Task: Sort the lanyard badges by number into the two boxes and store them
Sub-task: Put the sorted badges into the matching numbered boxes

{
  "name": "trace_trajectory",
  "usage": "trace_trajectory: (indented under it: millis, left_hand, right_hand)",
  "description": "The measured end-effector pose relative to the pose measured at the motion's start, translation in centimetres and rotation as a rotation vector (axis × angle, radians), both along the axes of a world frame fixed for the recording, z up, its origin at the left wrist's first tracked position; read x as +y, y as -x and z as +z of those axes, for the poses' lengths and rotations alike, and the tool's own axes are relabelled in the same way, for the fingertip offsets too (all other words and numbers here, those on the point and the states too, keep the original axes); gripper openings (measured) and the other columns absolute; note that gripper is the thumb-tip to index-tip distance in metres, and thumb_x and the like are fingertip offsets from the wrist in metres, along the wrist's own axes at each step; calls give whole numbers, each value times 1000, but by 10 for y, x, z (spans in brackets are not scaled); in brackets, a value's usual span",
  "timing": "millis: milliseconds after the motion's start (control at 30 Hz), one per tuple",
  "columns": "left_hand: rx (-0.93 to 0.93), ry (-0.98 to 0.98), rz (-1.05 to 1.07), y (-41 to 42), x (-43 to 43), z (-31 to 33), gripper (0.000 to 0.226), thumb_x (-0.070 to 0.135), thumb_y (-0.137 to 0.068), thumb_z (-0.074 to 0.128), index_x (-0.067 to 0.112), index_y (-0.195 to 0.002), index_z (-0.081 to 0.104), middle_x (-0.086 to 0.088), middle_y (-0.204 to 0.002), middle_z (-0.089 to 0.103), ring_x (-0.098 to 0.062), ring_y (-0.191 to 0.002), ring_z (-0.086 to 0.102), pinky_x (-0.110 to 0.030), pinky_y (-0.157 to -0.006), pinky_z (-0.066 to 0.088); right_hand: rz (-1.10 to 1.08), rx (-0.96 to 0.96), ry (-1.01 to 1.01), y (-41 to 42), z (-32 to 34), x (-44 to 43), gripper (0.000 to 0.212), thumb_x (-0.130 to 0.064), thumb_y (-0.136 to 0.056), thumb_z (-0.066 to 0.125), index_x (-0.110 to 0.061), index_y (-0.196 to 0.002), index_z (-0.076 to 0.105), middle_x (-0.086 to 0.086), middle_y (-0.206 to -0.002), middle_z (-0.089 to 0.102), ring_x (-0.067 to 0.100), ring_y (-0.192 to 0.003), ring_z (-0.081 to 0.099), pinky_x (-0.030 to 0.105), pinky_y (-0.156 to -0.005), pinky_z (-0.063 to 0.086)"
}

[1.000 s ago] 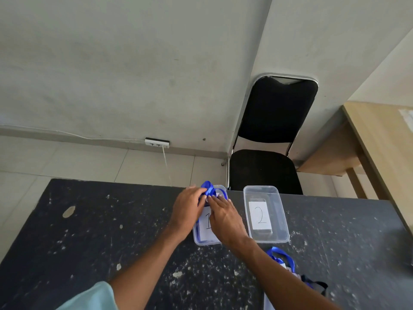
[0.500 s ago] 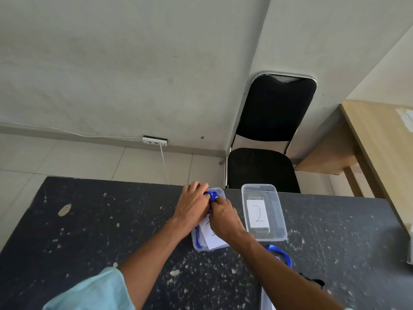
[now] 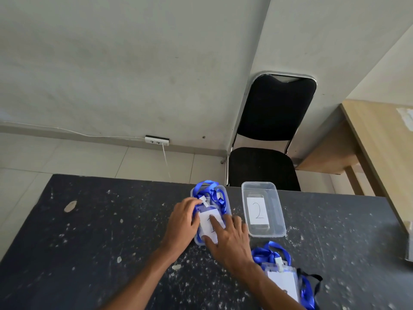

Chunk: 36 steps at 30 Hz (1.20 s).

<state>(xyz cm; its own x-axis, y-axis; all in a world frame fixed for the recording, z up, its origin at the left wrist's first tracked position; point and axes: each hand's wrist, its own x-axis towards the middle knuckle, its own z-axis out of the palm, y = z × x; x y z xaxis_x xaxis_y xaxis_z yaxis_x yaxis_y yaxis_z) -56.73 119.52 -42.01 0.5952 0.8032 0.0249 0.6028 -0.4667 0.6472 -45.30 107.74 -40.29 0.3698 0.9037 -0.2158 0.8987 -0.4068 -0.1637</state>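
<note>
The number-1 badge (image 3: 209, 223) lies lengthwise in the left box (image 3: 226, 199) with its clip end pointing away. The right hand (image 3: 230, 241) presses it with spread fingers, and the left hand (image 3: 182, 220) touches its clip with fingers together.

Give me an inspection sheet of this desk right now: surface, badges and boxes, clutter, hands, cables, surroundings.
Surface: black table, speckled with white marks.
Job's things: box 1 holds a number 1 badge and its blue lanyard; box 2 shows its 2 label, no lanyard seen; loose badges lie on the near right.
Clutter: grey object cut off at the right edge, cannot tell what.
Hands: left hand rests on the lanyard at box 1; right hand presses the badge with straight fingers.
Cables: white cable hangs from a wall socket.
Surroundings: black chair, wooden desk, tiled floor.
</note>
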Motion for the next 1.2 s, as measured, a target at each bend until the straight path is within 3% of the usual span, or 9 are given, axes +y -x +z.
trace_trajectory:
  millis: [167,400,500,600,700,800,900,1067,1200]
  left_hand:
    - [103,33,-43,1,-9,-7,36,33,-99,55,28,-135,56,11,-135,57,-7,-123,48,-21,-104,38]
    - [30,110,-40,-4,-9,-1,37,19,-99,56,21,-136,55,7,-139,53,-9,-124,50,-26,-105,46]
    - [18,100,19,4,-16,-4,36,21,-98,59,20,-133,54,5,-138,41,-5,-110,55,-16,-87,53]
    - [59,146,44,8,-23,-6,47,30,-94,65,26,-137,48,4,-132,35,-1,-96,53,-1,-68,45]
    - [137,181,63,3,-23,-6,58,35,-95,63,28,-146,38,2,-140,36,-6,-108,56,-3,-77,46]
    - [155,186,86,0,-23,-7,61,34,-95,63,26,-148,35,4,-148,32,-7,-123,52,-10,-82,48]
    - [154,190,111,0,-21,-9,64,35,-94,64,24,-150,34,5,-150,31,-7,-123,52,-12,-86,49]
    - [162,175,112,-1,-19,-9,64,32,-93,66,21,-148,36,5,-144,35,-7,-116,55,-20,-89,55]
    - [170,182,119,-3,-19,-6,63,31,-93,67,20,-148,37,5,-145,35,-8,-118,55,-20,-89,55]
  right_hand:
    - [-37,56,47,23,6,8,66,-59,-92,37,-21,-146,33,17,-137,45,32,-117,47,45,-96,39]
    - [-100,99,157,25,5,19,66,-30,-100,49,-12,-152,13,26,-149,23,36,-133,34,43,-109,33]
    - [-113,51,41,24,0,21,49,-25,-98,50,-13,-144,37,20,-136,44,29,-116,48,41,-96,44]
    - [-132,-41,-223,5,3,38,33,-15,-87,61,-17,-120,58,10,-113,58,23,-95,54,38,-80,50]
    - [-53,-32,-296,-23,17,73,53,-1,-85,56,-23,-132,49,10,-128,50,28,-114,49,41,-94,42]
    - [88,21,-52,-45,29,112,78,-1,-90,52,-39,-151,21,17,-151,27,37,-139,26,49,-111,29]
    - [303,-44,181,-59,31,138,76,-8,-93,56,-46,-150,21,22,-157,11,43,-143,16,56,-112,26]
    - [374,-3,215,-72,36,153,39,-17,-95,56,-27,-132,55,13,-142,44,31,-129,43,47,-103,41]
    - [290,53,154,-78,47,149,22,-19,-97,54,-17,-119,60,6,-115,66,20,-100,62,33,-83,53]
